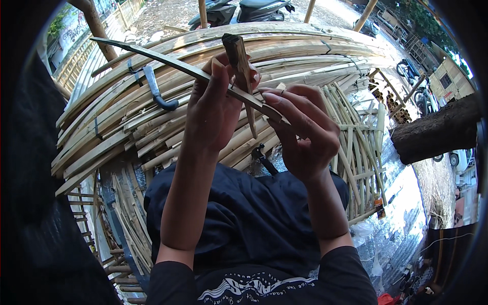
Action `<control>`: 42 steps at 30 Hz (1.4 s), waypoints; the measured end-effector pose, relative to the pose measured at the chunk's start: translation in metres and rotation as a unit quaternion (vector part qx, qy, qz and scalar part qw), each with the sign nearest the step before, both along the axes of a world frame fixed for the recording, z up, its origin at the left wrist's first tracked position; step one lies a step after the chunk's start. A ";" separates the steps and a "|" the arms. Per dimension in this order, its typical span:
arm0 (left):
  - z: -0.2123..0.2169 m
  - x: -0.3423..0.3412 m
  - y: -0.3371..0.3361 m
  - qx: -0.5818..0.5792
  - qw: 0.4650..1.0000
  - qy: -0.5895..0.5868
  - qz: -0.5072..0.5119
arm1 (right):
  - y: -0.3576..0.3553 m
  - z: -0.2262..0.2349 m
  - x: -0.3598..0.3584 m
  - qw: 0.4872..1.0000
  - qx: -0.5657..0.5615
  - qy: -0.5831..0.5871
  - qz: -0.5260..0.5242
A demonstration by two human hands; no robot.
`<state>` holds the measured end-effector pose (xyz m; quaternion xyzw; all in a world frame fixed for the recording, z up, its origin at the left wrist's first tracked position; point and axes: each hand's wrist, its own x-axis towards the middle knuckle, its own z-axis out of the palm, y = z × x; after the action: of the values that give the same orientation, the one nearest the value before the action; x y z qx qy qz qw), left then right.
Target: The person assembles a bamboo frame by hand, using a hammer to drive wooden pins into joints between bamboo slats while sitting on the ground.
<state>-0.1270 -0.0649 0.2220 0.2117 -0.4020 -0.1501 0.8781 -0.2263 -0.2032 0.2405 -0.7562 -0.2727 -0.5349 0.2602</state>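
A long, flat bamboo strip (168, 61) is held up in front of me, slanting from far left down toward my right hand. My left hand (217, 107) is closed around its middle, thumb on the near side. Crossing the strip there is a rough wooden peg (235, 53), blunt on top and tapering to a point below. The left fingers wrap behind the peg; whether it passes through the strip or only lies against it I cannot tell. With thumb and fingers, my right hand (305, 127) pinches the strip's near end, right of the peg.
Long split bamboo slats (193, 43) are stacked across the far side. A blade with a dark curved handle (161, 101) lies on them. Another dark-handled tool (264, 161) is near my lap. A bamboo lattice (356, 152) stands right, beside a thick log (432, 132). Motorbikes (262, 10) are parked beyond.
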 end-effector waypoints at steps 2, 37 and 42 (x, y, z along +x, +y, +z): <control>-0.002 0.000 0.001 -0.004 1.000 -0.014 0.002 | 0.000 0.001 -0.005 1.000 -0.006 0.008 0.004; -0.060 0.198 -0.033 -0.145 0.978 -0.032 -0.144 | -0.020 -0.097 0.215 0.959 -0.176 -0.192 -0.109; -0.127 0.223 -0.044 -0.192 0.970 0.044 -0.142 | -0.004 -0.141 0.206 0.976 -0.156 -0.005 -0.151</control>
<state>0.0963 -0.1086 0.0952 -0.0267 -0.4100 -0.2024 0.8889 -0.0206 -0.2077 0.0993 -0.8173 -0.2367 -0.5226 0.0536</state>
